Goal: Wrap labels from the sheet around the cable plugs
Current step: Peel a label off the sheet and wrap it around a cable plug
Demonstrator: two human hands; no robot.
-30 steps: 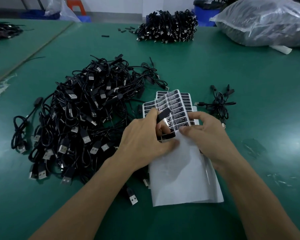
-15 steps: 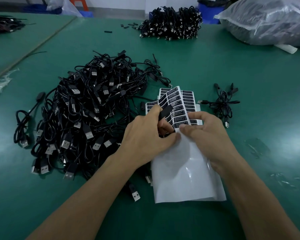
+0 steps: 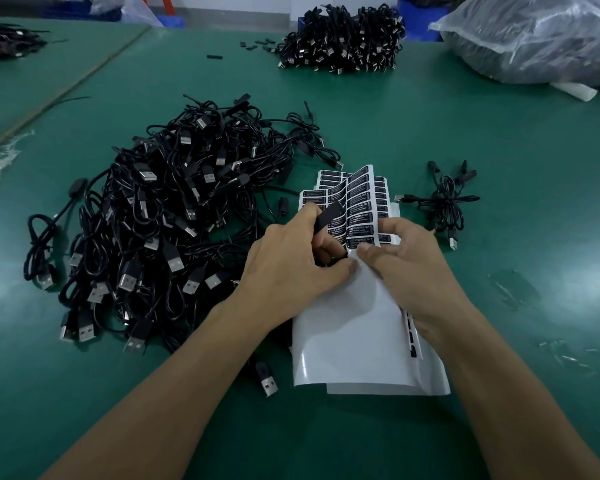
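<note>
While left hand [image 3: 291, 268] grips plug [image 3: 329, 216] close over sheet [image 3: 354, 334] at frame centre, ready for label [image 3: 359, 233], right hand [image 3: 406, 268] pinches sheet's label edge, probably peeling one; pile [image 3: 174, 216] lies centre-left.

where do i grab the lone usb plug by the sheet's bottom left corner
Pinch the USB plug by its black moulded body, across the two narrow sides, coming from above. It lies flat, with its metal tip toward the person, so the sides are probably easiest to reach.
</note>
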